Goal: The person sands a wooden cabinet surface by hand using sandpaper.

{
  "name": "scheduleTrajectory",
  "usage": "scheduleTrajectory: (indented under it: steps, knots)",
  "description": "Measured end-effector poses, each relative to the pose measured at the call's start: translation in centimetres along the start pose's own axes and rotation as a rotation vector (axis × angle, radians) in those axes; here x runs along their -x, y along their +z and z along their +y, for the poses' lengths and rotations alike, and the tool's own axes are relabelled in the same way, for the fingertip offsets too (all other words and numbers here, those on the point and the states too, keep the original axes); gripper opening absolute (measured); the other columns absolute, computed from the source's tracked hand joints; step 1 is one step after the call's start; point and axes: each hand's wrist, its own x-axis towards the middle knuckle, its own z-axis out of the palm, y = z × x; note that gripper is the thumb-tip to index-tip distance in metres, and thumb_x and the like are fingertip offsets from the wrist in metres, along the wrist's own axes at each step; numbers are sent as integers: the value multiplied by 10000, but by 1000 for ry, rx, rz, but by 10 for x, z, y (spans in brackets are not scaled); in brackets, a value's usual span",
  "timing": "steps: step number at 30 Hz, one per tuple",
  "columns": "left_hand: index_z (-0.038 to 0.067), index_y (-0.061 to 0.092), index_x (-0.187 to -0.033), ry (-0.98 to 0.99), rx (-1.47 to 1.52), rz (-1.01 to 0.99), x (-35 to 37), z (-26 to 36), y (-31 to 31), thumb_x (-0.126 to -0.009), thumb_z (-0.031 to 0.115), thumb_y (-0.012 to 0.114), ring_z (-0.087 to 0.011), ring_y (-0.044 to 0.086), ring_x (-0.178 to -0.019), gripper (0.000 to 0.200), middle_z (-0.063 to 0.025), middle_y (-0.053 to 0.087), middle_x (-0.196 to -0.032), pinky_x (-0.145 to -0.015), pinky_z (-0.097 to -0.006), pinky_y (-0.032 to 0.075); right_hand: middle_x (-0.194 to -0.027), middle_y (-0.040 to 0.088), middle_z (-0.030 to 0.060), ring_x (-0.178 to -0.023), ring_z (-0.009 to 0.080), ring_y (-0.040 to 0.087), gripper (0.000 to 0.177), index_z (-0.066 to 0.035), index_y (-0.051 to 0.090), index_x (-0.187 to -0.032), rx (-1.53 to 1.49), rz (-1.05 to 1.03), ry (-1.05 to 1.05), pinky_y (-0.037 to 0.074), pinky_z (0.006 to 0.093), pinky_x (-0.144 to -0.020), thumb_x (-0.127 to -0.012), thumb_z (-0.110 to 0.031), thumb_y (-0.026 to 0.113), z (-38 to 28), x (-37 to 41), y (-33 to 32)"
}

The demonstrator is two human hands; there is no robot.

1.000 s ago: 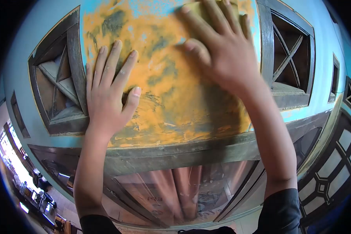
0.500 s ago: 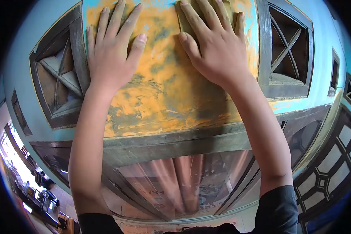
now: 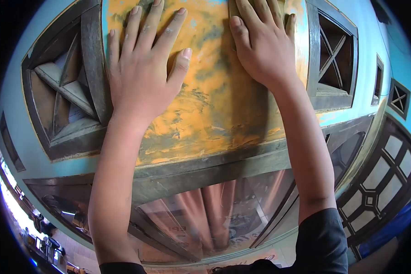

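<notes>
My left hand [image 3: 144, 82] lies with spread fingers against a wall panel [image 3: 201, 77] of patchy orange and grey filler, near the left window frame, and holds nothing. Higher up on the right, my right hand [image 3: 266, 50] presses a sheet of sandpaper [image 3: 233, 9] against the same panel. Its fingers stretch over the sheet, which shows as a dull yellow-olive edge beside them. The top of the sheet is cut off by the frame edge. Some pale dust marks the fingers of my left hand.
Dark wooden vents with crossed bars flank the panel, a left vent [image 3: 64, 86] and a right vent [image 3: 335, 55]. A wooden beam [image 3: 205, 171] runs below, above glass with a pinkish curtain [image 3: 214, 210] behind. A dark lattice door [image 3: 379, 187] stands at right.
My right hand and the sandpaper have shifted right across the panel, closer to the right vent frame. My left hand remains spread on the wall. The view has tilted and moved slightly.
</notes>
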Motion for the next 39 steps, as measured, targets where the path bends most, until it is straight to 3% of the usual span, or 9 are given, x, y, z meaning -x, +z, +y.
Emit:
scheduleTrajectory:
  steps: [2, 5, 7, 9, 12, 24, 32, 38, 39]
  knots:
    - [306, 428, -1584, 1, 5, 7, 1, 0, -2, -1041, 374, 476, -347, 287, -1541, 550, -41, 341, -1674, -1253, -580, 178, -1697, 237, 175, -1577, 389, 170, 600, -157, 316, -1628, 5, -9, -9, 114, 576, -1266, -1074, -382, 360, 0, 13, -4]
    - [147, 390, -1593, -24, -31, -129, -5, 4, -15, -1060, 364, 400, -351, 182, -1576, 575, -127, 240, -1702, -1288, -528, 103, -1682, 301, 117, -1558, 366, 240, 557, -241, 383, -1606, -36, 108, -76, 141, 575, -1255, -1069, -383, 397, 10, 34, 9]
    - [161, 414, -1583, -29, -11, -90, -1, 3, -8, -1049, 351, 416, -349, 191, -1574, 567, -124, 255, -1697, -1280, -547, 104, -1679, 325, 88, -1556, 352, 257, 536, -280, 406, -1601, -62, 154, -105, 142, 566, -1254, -1073, -376, 398, 14, 42, 12]
    - [156, 436, -1570, -41, 51, -120, -5, 2, -13, -1044, 336, 431, -342, 214, -1566, 556, -123, 295, -1681, -1275, -552, 124, -1673, 330, 97, -1545, 369, 276, 548, -289, 414, -1593, -79, 155, -75, 151, 625, -1235, -1053, -376, 442, 15, 47, 14]
    - [306, 441, -1575, -21, -3, 29, 0, -1, 2, -1055, 348, 456, -337, 304, -1533, 522, -42, 356, -1666, -1248, -582, 188, -1679, 316, 103, -1550, 375, 261, 553, -281, 410, -1595, -70, 115, -47, 137, 634, -1238, -1052, -379, 446, 10, 62, 12]
    - [295, 448, -1568, -71, 60, 17, 0, 1, 2, -1048, 317, 462, -322, 296, -1539, 521, -48, 349, -1666, -1251, -593, 178, -1683, 313, 85, -1558, 366, 244, 556, -292, 404, -1597, -64, 177, -29, 143, 627, -1244, -1052, -396, 433, 15, 19, 18]
    - [304, 471, -1548, -74, 41, 33, 4, 3, 3, -1042, 354, 484, -300, 307, -1531, 509, -35, 379, -1644, -1246, -594, 198, -1691, 295, 98, -1563, 375, 233, 552, -290, 410, -1597, -95, 76, -28, 99, 632, -1244, -1061, -417, 417, 21, 74, 7]
    - [317, 438, -1572, -90, 32, 17, 3, 4, 2, -1058, 332, 454, -296, 295, -1542, 515, -21, 359, -1663, -1251, -583, 190, -1687, 299, 110, -1560, 385, 234, 566, -286, 401, -1599, -66, 136, -66, 126, 660, -1230, -1045, -397, 436, 21, 18, 14]
    - [316, 440, -1571, -90, 32, 21, 4, 4, 2, -1059, 326, 454, -294, 296, -1541, 512, -20, 360, -1662, -1250, -583, 191, -1691, 297, 96, -1568, 367, 222, 556, -285, 392, -1605, -50, 148, -62, 121, 622, -1244, -1064, -410, 409, 17, 10, 15]
